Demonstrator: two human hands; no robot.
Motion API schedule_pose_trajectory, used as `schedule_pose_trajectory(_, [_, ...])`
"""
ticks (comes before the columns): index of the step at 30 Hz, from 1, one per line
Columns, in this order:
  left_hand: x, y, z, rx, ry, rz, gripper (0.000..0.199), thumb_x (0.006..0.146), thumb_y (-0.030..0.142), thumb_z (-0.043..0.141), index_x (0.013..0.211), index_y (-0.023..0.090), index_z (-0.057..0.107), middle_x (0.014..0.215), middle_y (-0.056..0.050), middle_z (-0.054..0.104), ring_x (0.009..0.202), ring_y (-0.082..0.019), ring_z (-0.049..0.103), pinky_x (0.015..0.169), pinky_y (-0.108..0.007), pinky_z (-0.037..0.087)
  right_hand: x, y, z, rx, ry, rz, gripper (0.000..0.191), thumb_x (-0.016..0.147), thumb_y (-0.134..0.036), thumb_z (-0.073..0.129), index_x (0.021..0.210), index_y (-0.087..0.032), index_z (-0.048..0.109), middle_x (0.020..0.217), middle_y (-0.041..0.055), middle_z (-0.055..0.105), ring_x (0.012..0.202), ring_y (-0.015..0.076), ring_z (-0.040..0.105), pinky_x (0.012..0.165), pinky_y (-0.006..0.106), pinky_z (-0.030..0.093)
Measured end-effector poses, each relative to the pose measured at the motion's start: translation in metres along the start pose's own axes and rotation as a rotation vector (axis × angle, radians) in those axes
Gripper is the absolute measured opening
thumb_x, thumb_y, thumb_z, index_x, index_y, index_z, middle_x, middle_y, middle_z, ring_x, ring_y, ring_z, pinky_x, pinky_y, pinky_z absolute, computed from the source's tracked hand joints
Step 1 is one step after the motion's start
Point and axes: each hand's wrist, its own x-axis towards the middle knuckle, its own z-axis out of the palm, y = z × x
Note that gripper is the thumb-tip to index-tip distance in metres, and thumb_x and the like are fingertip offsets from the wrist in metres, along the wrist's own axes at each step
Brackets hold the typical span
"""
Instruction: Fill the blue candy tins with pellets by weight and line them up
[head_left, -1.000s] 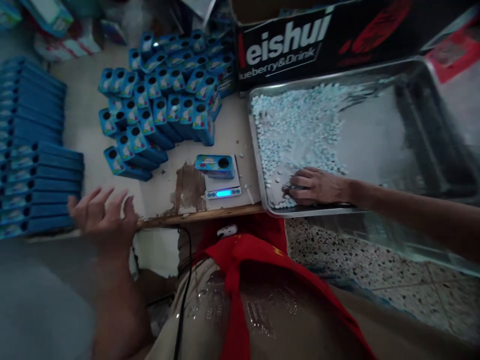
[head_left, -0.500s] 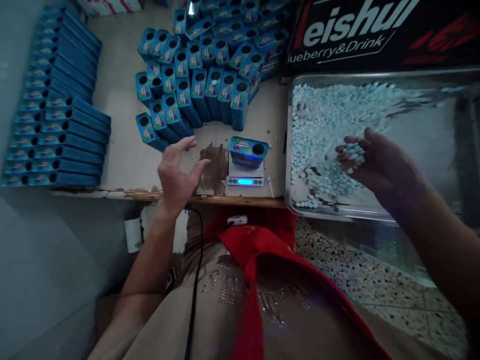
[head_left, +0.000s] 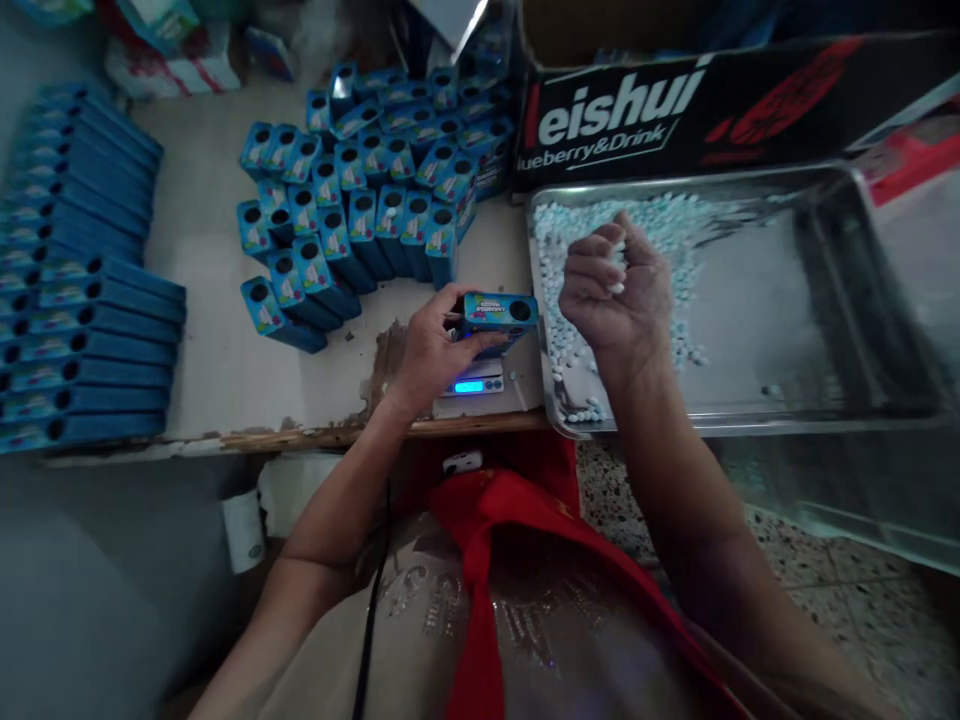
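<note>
L hand (head_left: 432, 347) moved in, clamps L end of blue box (head_left: 501, 310); R hand (head_left: 630, 290) fisted w/ pellets (head_left: 617, 254).

Beige shirt (head_left: 420, 655), glittery lettering (head_left: 439, 605); red cloth (head_left: 491, 510) over it; black cable (head_left: 370, 620).

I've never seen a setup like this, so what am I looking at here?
There is no machine here: these are a person's own bare hands, seen from a camera on their head looking forward and down. The left hand grips a blue box at a lit scale; whether the box rests on it is hard to tell. The right hand is closed around some pale pellets above a metal tray holding more. Other blue boxes are grouped on the table, with a black carton behind the tray.
</note>
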Motion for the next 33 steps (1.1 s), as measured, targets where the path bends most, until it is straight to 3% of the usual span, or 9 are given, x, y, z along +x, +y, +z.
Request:
schedule_pose_trajectory(4, [0.033, 0.032, 0.029, 0.093, 0.034, 0.200, 0.049, 0.091, 0.034, 0.106, 0.129, 0.029, 0.077, 0.122, -0.004, 0.082, 0.113, -0.028, 0.081, 0.103, -0.042, 0.068, 0.006, -0.011, -0.015, 0.139, 0.153, -0.043, 0.058, 0.116, -0.077, 0.037, 0.104, -0.029, 0.067, 0.098, 0.0114, 0.065, 0.085, 0.0266, 0.056, 0.072, 0.040, 0.046])
schedule_pose_trajectory(9, [0.063, 0.049, 0.068, 0.121, 0.009, 0.326, 0.050, 0.087, 0.027, 0.108, 0.126, 0.029, 0.077, 0.125, -0.006, 0.081, 0.119, -0.033, 0.079, 0.108, -0.048, 0.066, -0.002, -0.016, -0.029, 0.423, 0.387, 0.028, 0.044, 0.112, -0.070, 0.034, 0.111, -0.034, 0.059, 0.104, 0.0109, 0.062, 0.105, 0.0305, 0.060, 0.090, 0.046, 0.054])
schedule_pose_trajectory(14, [0.069, 0.051, 0.100, 0.116, -0.024, 0.325, 0.048, 0.086, 0.023, 0.108, 0.121, 0.028, 0.076, 0.122, -0.006, 0.081, 0.118, -0.033, 0.079, 0.106, -0.049, 0.065, -0.006, -0.007, -0.039, 0.260, 0.475, 0.084, 0.078, 0.106, -0.093, 0.023, 0.126, -0.032, 0.068, 0.093, 0.0103, 0.058, 0.099, 0.0347, 0.061, 0.086, 0.049, 0.051])
schedule_pose_trajectory(18, [0.069, 0.051, 0.113, 0.097, -0.021, 0.294, 0.050, 0.083, 0.020, 0.110, 0.118, 0.029, 0.075, 0.120, -0.005, 0.081, 0.114, -0.031, 0.078, 0.105, -0.048, 0.065, -0.011, -0.001, -0.047, 0.195, 0.420, 0.055, 0.084, 0.110, -0.085, 0.012, 0.140, -0.033, 0.072, 0.096, 0.0132, 0.061, 0.103, 0.0367, 0.064, 0.087, 0.051, 0.051])
schedule_pose_trajectory(21, [0.069, 0.051, 0.118, 0.093, -0.011, 0.268, 0.050, 0.082, 0.017, 0.109, 0.117, 0.028, 0.074, 0.119, -0.004, 0.081, 0.112, -0.029, 0.077, 0.103, -0.046, 0.064, -0.011, 0.006, -0.049, 0.166, 0.432, -0.017, 0.080, 0.114, -0.079, 0.014, 0.131, -0.031, 0.075, 0.094, 0.0129, 0.058, 0.100, 0.0367, 0.063, 0.085, 0.051, 0.052])
schedule_pose_trajectory(23, [0.070, 0.051, 0.121, 0.087, -0.009, 0.260, 0.049, 0.082, 0.015, 0.108, 0.115, 0.028, 0.074, 0.118, -0.004, 0.080, 0.111, -0.028, 0.077, 0.102, -0.044, 0.063, -0.009, 0.011, -0.050, 0.134, 0.421, -0.075, 0.073, 0.114, -0.083, 0.028, 0.125, -0.030, 0.076, 0.091, 0.0104, 0.055, 0.093, 0.0348, 0.062, 0.083, 0.048, 0.051])
schedule_pose_trajectory(27, [0.071, 0.043, 0.132, 0.026, -0.006, 0.245, 0.049, 0.081, 0.010, 0.105, 0.115, 0.026, 0.074, 0.117, -0.002, 0.079, 0.110, -0.025, 0.075, 0.101, -0.038, 0.060, -0.009, 0.009, -0.052, 0.091, 0.275, -0.103, 0.060, 0.106, -0.088, 0.059, 0.117, -0.033, 0.078, 0.082, 0.0048, 0.052, 0.088, 0.0318, 0.062, 0.077, 0.043, 0.048])
schedule_pose_trajectory(33, [0.072, 0.015, 0.160, -0.188, 0.041, 0.224, 0.050, 0.081, 0.010, 0.104, 0.118, 0.026, 0.074, 0.112, 0.001, 0.078, 0.105, -0.021, 0.075, 0.095, -0.032, 0.057, -0.025, -0.013, -0.053, 0.777, 0.453, 0.033, 0.058, 0.095, -0.086, 0.076, 0.078, -0.034, 0.058, 0.072, -0.0001, 0.044, 0.075, 0.0250, 0.051, 0.075, 0.040, 0.052])
